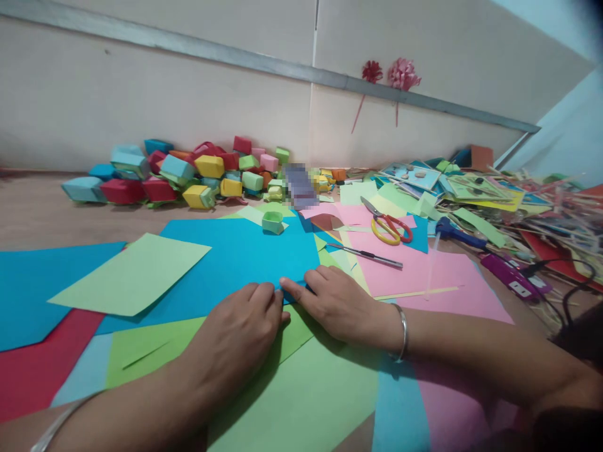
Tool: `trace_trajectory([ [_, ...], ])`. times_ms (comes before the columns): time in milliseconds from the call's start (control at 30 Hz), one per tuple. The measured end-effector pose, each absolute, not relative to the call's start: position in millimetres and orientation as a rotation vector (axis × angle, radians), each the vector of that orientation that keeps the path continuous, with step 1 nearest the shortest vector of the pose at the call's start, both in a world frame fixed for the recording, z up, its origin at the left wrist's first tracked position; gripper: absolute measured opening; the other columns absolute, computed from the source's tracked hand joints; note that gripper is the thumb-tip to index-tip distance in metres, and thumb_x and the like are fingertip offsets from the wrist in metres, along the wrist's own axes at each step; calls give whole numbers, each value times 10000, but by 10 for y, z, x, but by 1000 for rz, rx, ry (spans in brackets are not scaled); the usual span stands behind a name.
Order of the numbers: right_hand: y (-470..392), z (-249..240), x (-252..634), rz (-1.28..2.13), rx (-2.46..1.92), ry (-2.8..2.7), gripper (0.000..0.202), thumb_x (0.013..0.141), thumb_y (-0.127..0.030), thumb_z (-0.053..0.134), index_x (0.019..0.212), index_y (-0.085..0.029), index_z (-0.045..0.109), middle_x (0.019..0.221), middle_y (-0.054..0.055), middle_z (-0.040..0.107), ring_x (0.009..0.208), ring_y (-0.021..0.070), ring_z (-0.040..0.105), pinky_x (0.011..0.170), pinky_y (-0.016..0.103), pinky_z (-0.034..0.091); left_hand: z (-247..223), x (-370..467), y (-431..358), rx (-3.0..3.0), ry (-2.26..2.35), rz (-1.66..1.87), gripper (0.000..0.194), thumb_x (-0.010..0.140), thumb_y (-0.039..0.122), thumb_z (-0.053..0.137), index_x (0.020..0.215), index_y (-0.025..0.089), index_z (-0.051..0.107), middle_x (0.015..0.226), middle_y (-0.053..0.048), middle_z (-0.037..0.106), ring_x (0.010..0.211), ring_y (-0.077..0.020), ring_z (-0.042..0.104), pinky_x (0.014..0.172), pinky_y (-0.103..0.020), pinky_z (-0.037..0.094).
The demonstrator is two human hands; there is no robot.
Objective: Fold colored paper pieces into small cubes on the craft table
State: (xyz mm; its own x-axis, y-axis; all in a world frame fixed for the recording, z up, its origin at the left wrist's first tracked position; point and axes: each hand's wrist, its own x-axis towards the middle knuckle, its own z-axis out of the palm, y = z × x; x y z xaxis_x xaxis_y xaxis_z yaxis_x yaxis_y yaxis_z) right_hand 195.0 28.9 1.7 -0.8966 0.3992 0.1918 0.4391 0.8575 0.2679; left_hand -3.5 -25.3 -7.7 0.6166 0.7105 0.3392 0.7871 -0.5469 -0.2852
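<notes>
My left hand point(245, 320) and my right hand point(336, 301) meet over the near part of a large blue sheet of paper point(240, 251). The left fingers are curled with the tips pressed down, and the thumb points toward the right hand. On the right, the thumb and bent fingers press on blue paper. A small raised blue edge shows between the two hands; whether it is a separate piece or part of the sheet, I cannot tell. Beneath the hands lie green sheets point(301, 389). A loose pale green sheet point(134, 273) rests left of my left hand.
A small green paper box point(272, 222) stands behind the hands. A pen point(365, 255) and scissors point(389, 225) lie on pink paper point(438, 270). Right are a blue glue gun point(459, 233) and purple power strip point(513, 276). Several coloured paper boxes point(210, 166) line the wall.
</notes>
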Motion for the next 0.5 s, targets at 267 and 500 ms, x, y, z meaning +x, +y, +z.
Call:
trace_trajectory([
  [267,299,157,1854,-264,-867,-3078,236,1030,-179,420,1233,-142,535,954,95,624,857,232,524,613,355,304,-31,-5,-276,-2368,-1093,-107,321,934,116,436,779,118,716,649,-95,606,586,-244,560,521,-365,414],
  [500,255,172,2055,-419,-986,-3070,207,1026,-110,394,1107,-107,585,898,109,631,797,225,499,598,358,242,3,-4,-247,-2416,-1172,-130,238,952,219,526,941,120,743,705,-85,643,602,-226,568,513,-340,346],
])
